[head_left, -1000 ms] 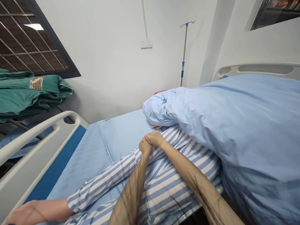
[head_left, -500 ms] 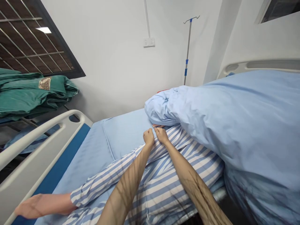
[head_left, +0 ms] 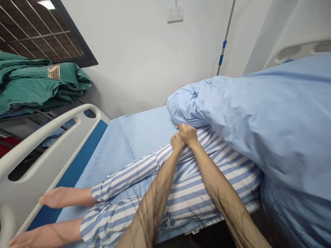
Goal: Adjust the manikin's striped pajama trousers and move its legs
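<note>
The left forearm (head_left: 152, 206) and right forearm (head_left: 222, 189) are bare, slim and sparsely haired.

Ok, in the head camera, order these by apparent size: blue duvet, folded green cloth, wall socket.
Largest to smallest as they look: the blue duvet, the folded green cloth, the white wall socket. The duvet sits nearer the camera, which makes it look bigger.

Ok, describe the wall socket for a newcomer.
Look above the bed, high on the white wall. The socket is a small white double plate, left of the IV pole with blue clips.
</note>
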Demonstrator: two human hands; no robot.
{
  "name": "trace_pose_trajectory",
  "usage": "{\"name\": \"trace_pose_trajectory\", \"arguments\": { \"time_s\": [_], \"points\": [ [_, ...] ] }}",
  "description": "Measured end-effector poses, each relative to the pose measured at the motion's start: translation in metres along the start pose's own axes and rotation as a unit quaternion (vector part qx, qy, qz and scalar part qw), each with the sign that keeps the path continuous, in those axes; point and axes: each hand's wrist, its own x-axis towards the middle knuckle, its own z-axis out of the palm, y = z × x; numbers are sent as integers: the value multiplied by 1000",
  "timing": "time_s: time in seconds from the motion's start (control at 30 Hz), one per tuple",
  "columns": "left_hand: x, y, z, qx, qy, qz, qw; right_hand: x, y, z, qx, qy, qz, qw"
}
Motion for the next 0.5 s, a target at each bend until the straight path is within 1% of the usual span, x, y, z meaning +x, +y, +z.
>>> {"name": "trace_pose_trajectory", "arguments": {
  "time_s": [0.1, 0.17, 0.23, 0.3, 0.37, 0.4, 0.43, 0.5],
  "points": [
    [-3, 6, 1, -26, 14, -26, 999, 2, 14, 9, 28, -25, 47, 998],
    [-1, 7, 2, -42, 14, -23, 999, 3, 23, 16, 44, -38, 65, 996],
    [2, 5, 1, -61, -4, -5, 998, 3, 28, 20, 52, -37, 75, 995],
    [6, -4, -7, -84, -42, 20, 995, 4, 30, 20, 63, -36, 77, 994],
    [5, -26, -24, -111, -74, 30, 991, 4, 29, 19, 70, -40, 83, 993],
    [1, -43, -36, -123, -79, 26, 989, 4, 29, 19, 70, -42, 86, 993],
    [-5, -63, -52, -130, -75, 17, 988, 3, 29, 19, 66, -43, 88, 993],
    [-27, -111, -90, -130, -61, -1, 990, 2, 28, 20, 57, -44, 85, 994]
  ]
}}
